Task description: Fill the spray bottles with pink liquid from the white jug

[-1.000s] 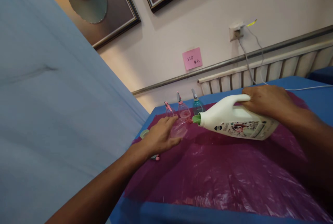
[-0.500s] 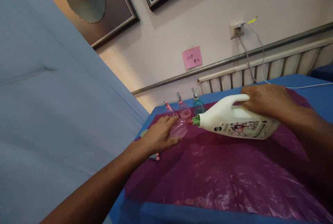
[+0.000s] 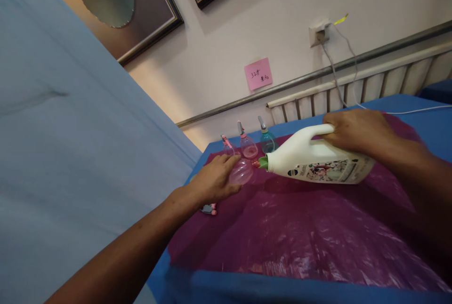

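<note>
My right hand (image 3: 356, 127) grips the handle of a large white detergent jug (image 3: 318, 165), tipped on its side with its green spout (image 3: 263, 162) facing left. The spout meets the pink neck of a clear spray bottle (image 3: 241, 172). My left hand (image 3: 219, 177) is wrapped round that clear bottle, thumb below and fingers above. Whether liquid is flowing cannot be made out. Just under my left wrist lies a grey and pink spray head (image 3: 209, 209), partly hidden by it.
Behind stand two pink-topped spray bottles (image 3: 249, 146) and a teal one (image 3: 267, 141). Purple plastic sheeting (image 3: 282, 238) covers part of the blue table cover (image 3: 247, 285). A pale blue curtain (image 3: 70, 153) hangs at left; a radiator (image 3: 370, 85) and cable (image 3: 334, 73) are at the back.
The whole view has shifted slightly, so things sit a little higher and further left. Both hands keep their holds, and the jug's spout stays at the bottle's neck.
</note>
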`<action>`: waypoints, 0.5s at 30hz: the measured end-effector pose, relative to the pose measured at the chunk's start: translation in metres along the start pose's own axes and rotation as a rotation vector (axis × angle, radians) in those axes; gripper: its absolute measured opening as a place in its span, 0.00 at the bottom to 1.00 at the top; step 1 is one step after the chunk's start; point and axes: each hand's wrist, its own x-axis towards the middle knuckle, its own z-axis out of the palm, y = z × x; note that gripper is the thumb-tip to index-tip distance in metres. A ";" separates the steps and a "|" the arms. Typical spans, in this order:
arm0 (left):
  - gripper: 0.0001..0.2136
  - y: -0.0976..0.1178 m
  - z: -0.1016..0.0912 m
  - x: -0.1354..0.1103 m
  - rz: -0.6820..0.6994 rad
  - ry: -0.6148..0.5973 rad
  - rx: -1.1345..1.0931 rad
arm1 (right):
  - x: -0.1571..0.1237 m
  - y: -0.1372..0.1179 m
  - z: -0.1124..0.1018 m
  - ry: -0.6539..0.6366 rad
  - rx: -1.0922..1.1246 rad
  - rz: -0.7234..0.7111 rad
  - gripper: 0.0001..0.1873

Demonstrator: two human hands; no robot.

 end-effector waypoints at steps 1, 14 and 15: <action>0.39 0.000 0.000 0.000 0.005 -0.002 0.008 | 0.000 0.000 0.000 -0.003 0.000 -0.001 0.16; 0.37 0.007 -0.011 0.003 -0.007 -0.048 0.006 | -0.002 -0.005 -0.004 -0.007 0.000 0.002 0.19; 0.37 0.007 -0.011 0.003 -0.010 -0.044 0.004 | -0.002 -0.005 -0.005 -0.008 -0.002 0.003 0.19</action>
